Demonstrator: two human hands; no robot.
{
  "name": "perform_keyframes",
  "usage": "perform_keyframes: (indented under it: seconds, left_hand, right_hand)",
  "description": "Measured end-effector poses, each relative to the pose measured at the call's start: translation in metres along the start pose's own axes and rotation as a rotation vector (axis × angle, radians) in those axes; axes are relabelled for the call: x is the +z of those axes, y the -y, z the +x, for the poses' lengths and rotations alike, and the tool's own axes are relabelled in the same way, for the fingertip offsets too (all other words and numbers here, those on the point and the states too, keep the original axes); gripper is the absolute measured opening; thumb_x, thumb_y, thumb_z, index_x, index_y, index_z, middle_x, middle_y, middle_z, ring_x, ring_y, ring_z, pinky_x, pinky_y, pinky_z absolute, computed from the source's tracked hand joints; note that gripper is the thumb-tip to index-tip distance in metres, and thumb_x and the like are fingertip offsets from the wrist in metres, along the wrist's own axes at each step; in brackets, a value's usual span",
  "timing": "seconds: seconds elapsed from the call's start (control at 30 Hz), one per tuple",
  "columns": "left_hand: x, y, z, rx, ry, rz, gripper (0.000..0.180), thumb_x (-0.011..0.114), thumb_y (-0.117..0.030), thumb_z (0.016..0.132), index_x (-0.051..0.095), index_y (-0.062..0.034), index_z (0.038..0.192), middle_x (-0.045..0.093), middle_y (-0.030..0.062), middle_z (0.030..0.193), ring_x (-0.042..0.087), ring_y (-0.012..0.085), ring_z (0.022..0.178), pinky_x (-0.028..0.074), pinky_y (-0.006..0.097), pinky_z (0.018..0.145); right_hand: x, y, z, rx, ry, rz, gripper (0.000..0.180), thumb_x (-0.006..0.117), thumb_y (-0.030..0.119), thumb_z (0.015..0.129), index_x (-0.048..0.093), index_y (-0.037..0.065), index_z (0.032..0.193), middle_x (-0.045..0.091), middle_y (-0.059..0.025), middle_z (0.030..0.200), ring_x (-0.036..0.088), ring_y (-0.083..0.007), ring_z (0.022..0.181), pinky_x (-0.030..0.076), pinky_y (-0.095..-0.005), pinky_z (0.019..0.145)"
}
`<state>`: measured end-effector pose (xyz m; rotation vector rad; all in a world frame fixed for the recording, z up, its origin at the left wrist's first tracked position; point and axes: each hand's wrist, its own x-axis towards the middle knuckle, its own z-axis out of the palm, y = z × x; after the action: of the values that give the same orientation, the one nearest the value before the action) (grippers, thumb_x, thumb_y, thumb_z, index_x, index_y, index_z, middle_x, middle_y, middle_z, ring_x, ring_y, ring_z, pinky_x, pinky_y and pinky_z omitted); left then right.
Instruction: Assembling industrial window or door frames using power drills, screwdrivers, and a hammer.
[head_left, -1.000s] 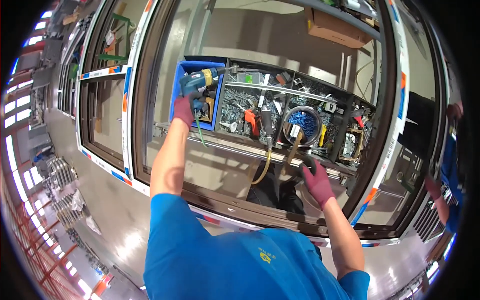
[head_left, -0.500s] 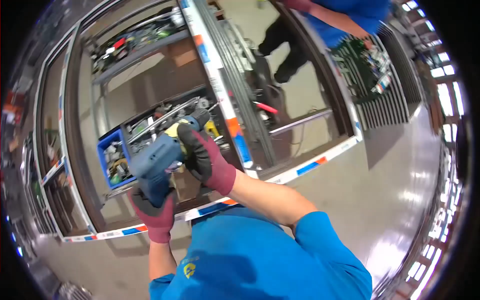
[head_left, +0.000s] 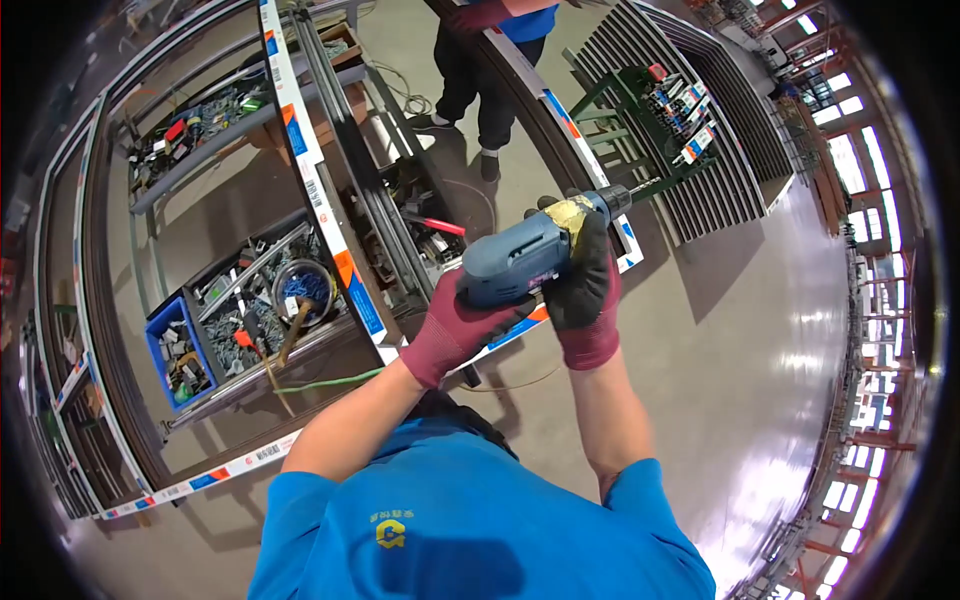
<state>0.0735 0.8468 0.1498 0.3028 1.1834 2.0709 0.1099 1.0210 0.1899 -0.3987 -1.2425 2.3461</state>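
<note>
Head view.

Containers: The blue bin (head_left: 161,366) stands at the left, filled with small dark and grey parts. Directly beside it, the divided tray (head_left: 232,262) contains loose screws, an orange item (head_left: 243,338), a black tool (head_left: 253,324) and a round bowl (head_left: 276,284). The bowl contains blue pieces; a brown handle (head_left: 293,338) extends from its near side. A green hose (head_left: 325,383) runs past the near side of the tray. Farther off, the shelf (head_left: 210,152) carries screws, mixed parts and a red item (head_left: 176,131). A second tray, partly hidden by the frame (head_left: 318,200), has a red stick (head_left: 438,225) at its near end.

Grip: Both gloved hands are closed on the drill (head_left: 515,262). The left hand (head_left: 455,328) supports the rear and underside of the body. The right hand (head_left: 588,290) wraps the front, at the yellow band behind the chuck. The drill handle is hidden by the hands.

Position: The drill lies across both hands, raised in front of the chest, chuck directed to the upper right.

Markings: The frame bears white tape with blue and orange blocks and dark print. The drill side has a small reddish mark, too small to read. The blue shirt (head_left: 470,500) bears a yellow emblem under a short line of characters.
</note>
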Motion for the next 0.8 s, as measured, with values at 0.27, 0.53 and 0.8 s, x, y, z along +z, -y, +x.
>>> perform_keyframes:
  seconds: [0.27, 0.53, 0.8]
  left_hand:
    - [-0.054, 0.060, 0.164, 0.011, -0.123, -0.452, 0.033, 0.081, -0.016, 0.091, 0.069, 0.0003, 0.117, 0.076, 0.0104, 0.102, 0.072, 0.0198, 0.077, 0.057, 0.035, 0.069]
    - [-0.119, 0.112, 0.294, -0.198, -0.271, -0.506, 0.031, 0.081, -0.023, 0.092, 0.069, -0.0011, 0.110, 0.074, 0.0112, 0.093, 0.070, 0.0179, 0.071, 0.055, 0.033, 0.062]
    - [-0.112, 0.135, 0.332, -0.211, -0.286, -0.576, 0.033, 0.083, -0.022, 0.089, 0.071, 0.0014, 0.109, 0.074, 0.0113, 0.088, 0.069, 0.0191, 0.069, 0.053, 0.033, 0.061]
  right_hand:
    - [-0.151, 0.004, 0.157, -0.116, -0.032, -1.248, 0.049, 0.061, 0.032, 0.108, 0.055, 0.002, 0.147, 0.066, -0.0102, 0.136, 0.061, -0.0231, 0.129, 0.048, -0.0346, 0.108]
    - [-0.242, -0.015, 0.264, 0.249, -0.143, -2.017, 0.088, 0.080, 0.047, 0.087, 0.042, 0.003, 0.152, 0.064, -0.0281, 0.135, 0.061, -0.0473, 0.126, 0.049, -0.0506, 0.107]
    - [-0.296, -0.022, 0.273, 0.117, -0.085, -2.130, 0.076, 0.078, 0.043, 0.090, 0.044, 0.009, 0.149, 0.072, -0.0289, 0.115, 0.069, -0.0491, 0.105, 0.055, -0.0551, 0.089]
